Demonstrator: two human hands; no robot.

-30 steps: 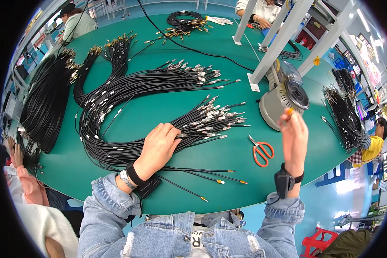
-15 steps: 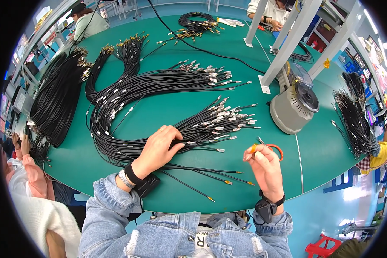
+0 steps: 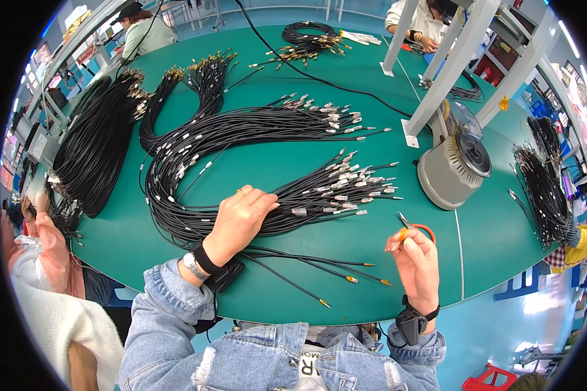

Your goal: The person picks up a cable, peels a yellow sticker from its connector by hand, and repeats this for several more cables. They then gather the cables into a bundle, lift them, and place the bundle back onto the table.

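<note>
My left hand (image 3: 242, 218) is over the lower black cable bundle (image 3: 326, 189), thumb and fingers pinched on one black cable. That cable's connector end (image 3: 299, 212), silvery and partly clear, sticks out to the right of the fingertips. To the right, my right hand (image 3: 416, 268) is raised above the table, its fingertips drawn together. A small yellow-orange bit (image 3: 403, 234) shows at those fingertips; I cannot tell whether it is held or wrapped on a finger. Orange-handled snips (image 3: 425, 231) lie just behind that hand. Several separate cables with yellow-tipped ends (image 3: 352, 279) lie between my hands.
A large cable bundle (image 3: 98, 150) covers the left of the green table (image 3: 293, 306). A grey machine with a round black top (image 3: 451, 171) stands right, beside metal posts (image 3: 447, 72). More cables (image 3: 541, 189) lie at the far right. Co-workers sit around the table.
My left hand's fingers have closed on one cable, whose connector end now stands higher above the bundle. My right hand has moved slightly right, nearer the snips. The whole view has shifted a little.
</note>
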